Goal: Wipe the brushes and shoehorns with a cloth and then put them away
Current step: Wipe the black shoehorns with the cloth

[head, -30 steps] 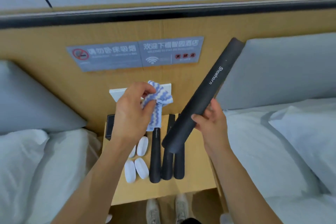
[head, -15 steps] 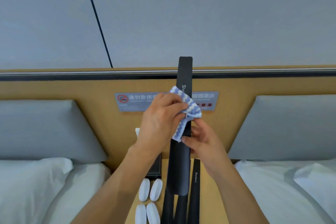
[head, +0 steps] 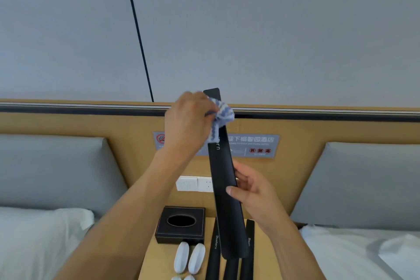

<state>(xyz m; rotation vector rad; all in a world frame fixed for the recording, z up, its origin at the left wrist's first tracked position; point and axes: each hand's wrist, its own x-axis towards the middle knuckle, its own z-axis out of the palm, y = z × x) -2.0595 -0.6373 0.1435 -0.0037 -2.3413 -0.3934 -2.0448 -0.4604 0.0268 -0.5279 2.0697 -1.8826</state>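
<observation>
Between two beds, the left hand [head: 187,125] is gripping the cloth [head: 221,118], wiping the shoehorn [head: 223,179] the right hand [head: 252,191] is holding; probably wiping lower next.

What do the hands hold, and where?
Right hand grips the shoehorn at mid-length; left hand holds the cloth bunched near its top.

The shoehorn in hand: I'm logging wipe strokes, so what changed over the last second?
The right hand swung the shoehorn from a slant to near upright. The left hand brought the cloth onto it and slid it toward the top end. Both grips unchanged.
</observation>
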